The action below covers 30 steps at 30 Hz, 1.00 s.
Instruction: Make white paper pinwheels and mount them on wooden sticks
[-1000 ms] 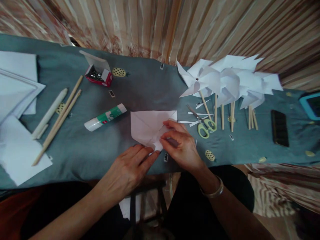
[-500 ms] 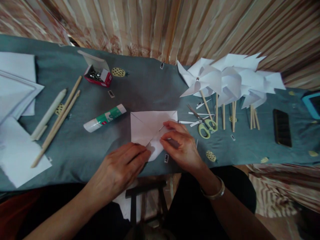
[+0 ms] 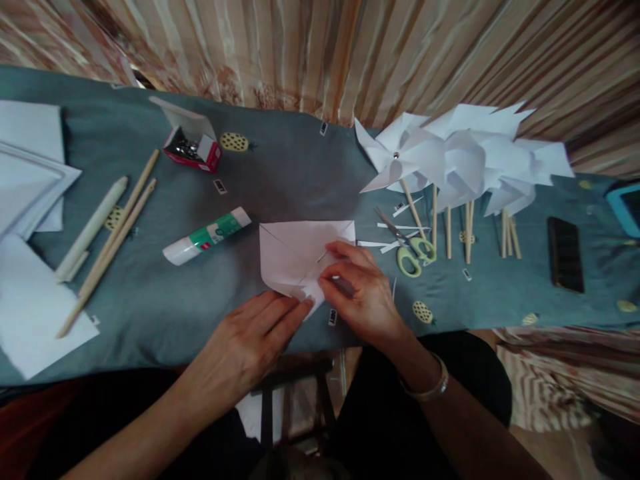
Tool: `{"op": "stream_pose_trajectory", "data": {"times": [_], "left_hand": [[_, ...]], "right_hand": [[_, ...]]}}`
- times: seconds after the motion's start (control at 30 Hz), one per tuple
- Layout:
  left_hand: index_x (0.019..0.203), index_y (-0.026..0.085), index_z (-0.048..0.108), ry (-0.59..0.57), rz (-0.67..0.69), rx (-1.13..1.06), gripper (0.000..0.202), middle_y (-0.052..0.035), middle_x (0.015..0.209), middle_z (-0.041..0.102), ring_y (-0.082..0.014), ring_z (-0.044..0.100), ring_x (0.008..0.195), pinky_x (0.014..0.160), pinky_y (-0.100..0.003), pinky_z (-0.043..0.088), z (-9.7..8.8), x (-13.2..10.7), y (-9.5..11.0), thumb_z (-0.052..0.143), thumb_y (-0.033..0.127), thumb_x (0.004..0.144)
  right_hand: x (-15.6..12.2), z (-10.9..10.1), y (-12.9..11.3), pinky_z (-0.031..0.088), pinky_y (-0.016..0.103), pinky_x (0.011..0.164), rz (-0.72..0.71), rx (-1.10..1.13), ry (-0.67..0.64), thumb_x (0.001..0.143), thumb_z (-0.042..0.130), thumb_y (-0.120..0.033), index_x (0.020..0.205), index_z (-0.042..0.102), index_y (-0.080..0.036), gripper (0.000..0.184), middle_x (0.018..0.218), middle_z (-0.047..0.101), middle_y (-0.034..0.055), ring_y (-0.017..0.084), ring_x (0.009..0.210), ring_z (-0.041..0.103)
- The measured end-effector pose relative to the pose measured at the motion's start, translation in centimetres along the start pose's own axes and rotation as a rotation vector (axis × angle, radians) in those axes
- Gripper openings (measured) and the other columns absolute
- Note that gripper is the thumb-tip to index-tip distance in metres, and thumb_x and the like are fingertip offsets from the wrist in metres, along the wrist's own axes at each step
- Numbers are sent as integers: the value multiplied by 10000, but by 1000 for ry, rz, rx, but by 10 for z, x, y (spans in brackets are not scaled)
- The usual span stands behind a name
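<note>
A white paper sheet (image 3: 287, 250) with diagonal cuts or creases towards its corners lies on the cloth in front of me. My left hand (image 3: 260, 333) is closed on the paper's lower edge, fingertips near the bottom corner, where the edge curls up. My right hand (image 3: 357, 290) is closed in a pinch at the paper's right side, bending part of it towards the middle. Its thumb and finger hide some of that side. Right of the paper lie scissors (image 3: 409, 262) with yellow-green handles, amid thin paper strips (image 3: 370, 244).
A glue stick (image 3: 207, 237) lies to the left, below an open red box (image 3: 193, 150) of small metal pieces. Wooden sticks (image 3: 117, 243) and white sheets (image 3: 35, 307) are further left. Several paper pinwheels (image 3: 460, 160) and a phone (image 3: 565, 255) are at the right.
My left hand has moved slightly right along the paper's lower edge, and the lower left part of the sheet now curls upward. My right hand keeps its pinch in nearly the same place.
</note>
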<state>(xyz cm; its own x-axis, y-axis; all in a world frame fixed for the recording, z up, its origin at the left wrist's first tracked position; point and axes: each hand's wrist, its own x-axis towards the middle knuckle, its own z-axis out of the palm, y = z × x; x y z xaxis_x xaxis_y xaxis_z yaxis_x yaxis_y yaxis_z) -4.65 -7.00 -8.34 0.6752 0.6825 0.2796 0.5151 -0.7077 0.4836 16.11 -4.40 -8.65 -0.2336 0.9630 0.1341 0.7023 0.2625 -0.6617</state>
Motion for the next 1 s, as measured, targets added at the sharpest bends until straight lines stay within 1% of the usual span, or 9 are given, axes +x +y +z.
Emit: {"op": "stream_pose_trajectory", "data": {"times": [0.07,0.2,0.3,0.4,0.6,0.8,1.0], "left_hand": [[1238,136,530,-11,-7,-13,338,-103,1038,665,-200,629,907,773,-331,573,1,0,-1,455,90,912],[1227,155,541,-9,6,-11,319,-100,1060,655,-198,618,941,798,-341,567,4,-1,-2,426,110,933],[1226,150,544,-23,10,8,315,-104,1066,652,-197,611,943,807,-343,561,5,-1,-3,424,109,938],[1218,145,547,-13,17,7,300,-105,1066,650,-197,608,941,798,-341,561,4,-1,-3,432,123,942],[1194,128,561,-38,23,15,294,-109,1050,650,-199,606,925,786,-338,559,2,0,-2,421,99,937],[1216,121,554,-40,16,16,317,-119,1074,641,-215,593,951,799,-350,549,3,-2,-2,444,87,920],[1209,117,559,-56,14,17,312,-117,1089,628,-216,575,970,818,-351,528,6,-2,-3,434,85,925]], "right_hand": [[0,0,0,460,450,978,1,-1,4,812,598,-163,775,662,-224,96,1205,612,78,248,1133,553],[0,1,1,460,445,980,-3,-10,15,813,601,-166,786,656,-226,85,1207,609,82,247,1136,552],[0,1,1,466,440,970,-6,-8,18,808,611,-169,801,655,-215,65,1197,615,95,249,1128,558],[0,1,1,469,433,965,-7,-11,22,802,622,-164,816,655,-206,56,1191,619,103,248,1116,565],[-1,0,1,462,423,980,-12,-9,18,820,610,-171,839,661,-211,68,1207,610,95,244,1134,551],[-4,1,2,458,443,990,-54,-14,-5,861,563,-175,935,680,-222,146,1259,576,85,242,1143,532],[-5,1,3,485,449,945,-129,-59,-32,901,508,-169,1032,688,-199,225,1308,535,103,243,1176,497]]}}
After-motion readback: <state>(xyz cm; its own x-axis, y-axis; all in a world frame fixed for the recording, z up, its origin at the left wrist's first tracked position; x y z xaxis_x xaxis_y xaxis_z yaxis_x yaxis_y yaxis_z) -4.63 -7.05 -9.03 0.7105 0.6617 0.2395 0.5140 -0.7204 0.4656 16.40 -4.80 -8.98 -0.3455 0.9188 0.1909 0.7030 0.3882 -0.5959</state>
